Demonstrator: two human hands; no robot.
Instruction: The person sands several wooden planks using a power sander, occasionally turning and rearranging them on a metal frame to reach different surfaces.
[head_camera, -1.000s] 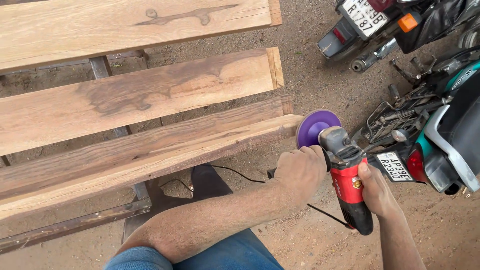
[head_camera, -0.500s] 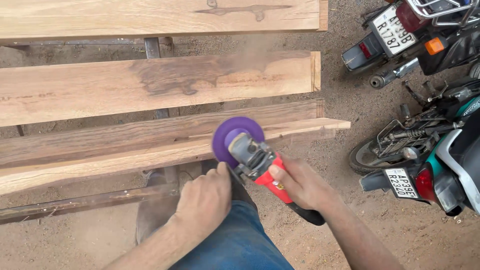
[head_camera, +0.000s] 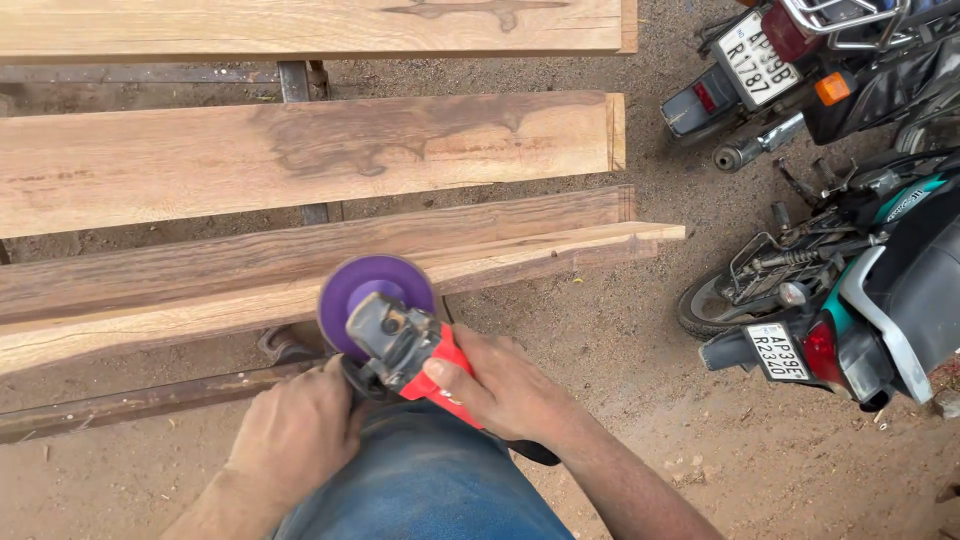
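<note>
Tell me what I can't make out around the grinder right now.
Head view only:
- Grinder side handle: hidden inside the left hand.
- Where the purple disc meets the plank: covered by the disc itself.
- Grinder's rear end and cord: hidden under the right hand.
- Plank's left end: cut off by the frame edge.

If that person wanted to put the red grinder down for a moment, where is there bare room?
Free: the top of the wide pale wooden plank, and the sandy ground between the plank ends and the parked motorbikes. Crowded: the near plank edge, where the left hand and right hand hold the red angle grinder with its purple disc.
</note>
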